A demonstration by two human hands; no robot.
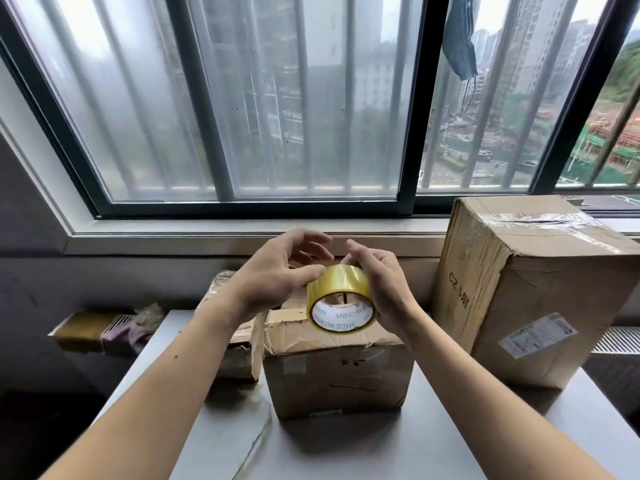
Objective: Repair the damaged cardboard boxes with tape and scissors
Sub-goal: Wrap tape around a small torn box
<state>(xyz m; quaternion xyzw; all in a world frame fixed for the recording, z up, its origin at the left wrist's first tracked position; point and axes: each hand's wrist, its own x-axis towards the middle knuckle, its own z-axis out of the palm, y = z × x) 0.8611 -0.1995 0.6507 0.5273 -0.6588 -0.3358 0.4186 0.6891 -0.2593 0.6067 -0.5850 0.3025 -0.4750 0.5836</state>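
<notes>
A yellowish clear tape roll (341,297) with a white printed core is held up above a small crumpled cardboard box (337,368) in the middle of the white table (433,445). My right hand (379,284) grips the roll from its right side, fingers curled over the top. My left hand (277,271) is at the roll's left edge, thumb touching the tape surface, other fingers spread above it. A torn box (239,348) lies left of the small one. A tall taped box (519,289) stands at the right. No scissors are visible.
A loose strip of clear tape or film (256,434) lies on the table front left of the small box. The window sill (242,233) and barred window run behind. A low shelf with cloth (114,330) sits to the left, beyond the table edge.
</notes>
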